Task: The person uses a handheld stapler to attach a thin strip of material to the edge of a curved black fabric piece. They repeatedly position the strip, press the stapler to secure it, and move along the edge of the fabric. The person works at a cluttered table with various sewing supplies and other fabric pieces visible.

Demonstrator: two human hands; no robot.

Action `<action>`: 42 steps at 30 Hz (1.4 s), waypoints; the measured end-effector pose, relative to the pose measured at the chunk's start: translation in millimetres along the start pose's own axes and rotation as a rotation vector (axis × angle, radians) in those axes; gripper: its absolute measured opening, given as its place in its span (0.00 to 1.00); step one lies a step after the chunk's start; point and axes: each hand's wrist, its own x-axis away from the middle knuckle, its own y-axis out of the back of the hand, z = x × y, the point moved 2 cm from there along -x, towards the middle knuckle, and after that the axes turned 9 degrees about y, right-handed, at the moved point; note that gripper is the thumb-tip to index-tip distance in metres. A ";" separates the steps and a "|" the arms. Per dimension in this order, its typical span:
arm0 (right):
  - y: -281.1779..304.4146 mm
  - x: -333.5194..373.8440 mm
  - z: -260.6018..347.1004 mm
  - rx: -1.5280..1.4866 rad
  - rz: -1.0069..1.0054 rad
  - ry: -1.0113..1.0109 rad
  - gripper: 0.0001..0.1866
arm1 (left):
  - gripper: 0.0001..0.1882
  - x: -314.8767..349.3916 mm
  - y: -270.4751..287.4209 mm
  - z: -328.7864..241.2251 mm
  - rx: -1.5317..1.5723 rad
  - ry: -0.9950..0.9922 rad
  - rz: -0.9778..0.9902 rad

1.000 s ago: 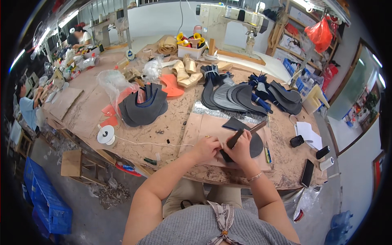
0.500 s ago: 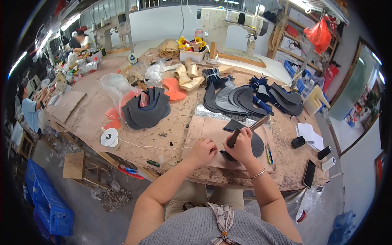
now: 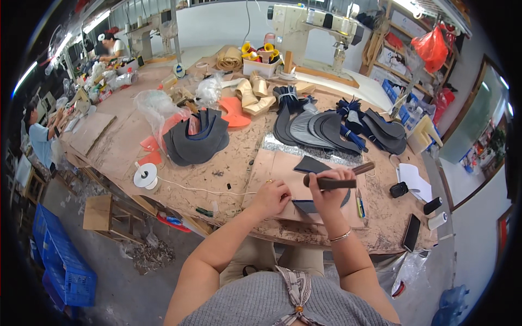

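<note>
My right hand [image 3: 328, 200] is wrapped round a brown hammer [image 3: 343, 183], raised over the board with its thick end toward the left. Beneath it a dark grey curved piece [image 3: 311, 164] lies partly hidden by that hand, its near edge folded and dark blue. My left hand [image 3: 271, 198] rests on the board just left of this edge, fingers curled and pinched together; what they hold is hidden. A white cord [image 3: 206, 189] runs from a white spool [image 3: 145, 176] to my left hand. Under the work lies a flat tan board [image 3: 263, 169].
Stacked dark grey pieces [image 3: 196, 142] stand left, with more bundled dark pieces [image 3: 315, 129] behind the board. A pen [image 3: 360, 206], phone [image 3: 411, 232] and thread spools [image 3: 436, 219] lie right. A sewing machine [image 3: 296, 30] stands at the back. Two people work far left.
My right hand has lifted the hammer and tipped it toward level, uncovering more of the folded edge. My left hand has stayed nearly in place.
</note>
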 end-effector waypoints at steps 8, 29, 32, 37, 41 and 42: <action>-16.1 14.7 -41.2 0.063 0.342 0.105 0.11 | 0.04 -4.0 -0.6 0.1 -0.026 -0.078 -0.051; 109.5 95.2 -162.4 0.167 0.554 -0.449 0.14 | 0.07 -5.0 -3.9 -5.8 0.015 -0.038 -0.007; 105.4 94.3 -166.9 0.279 0.568 -0.396 0.06 | 0.07 -1.6 -0.1 -7.4 0.036 -0.004 -0.013; 95.9 78.8 -181.7 0.300 0.288 -0.548 0.08 | 0.07 15.3 6.4 -18.8 -0.152 -0.130 -0.111; 53.3 34.4 -96.6 0.036 0.358 -0.462 0.12 | 0.05 14.1 6.3 -3.4 -0.065 -0.006 -0.049; 43.4 31.0 -70.2 -0.052 0.451 -0.430 0.13 | 0.04 12.4 2.2 2.6 -0.067 0.025 -0.046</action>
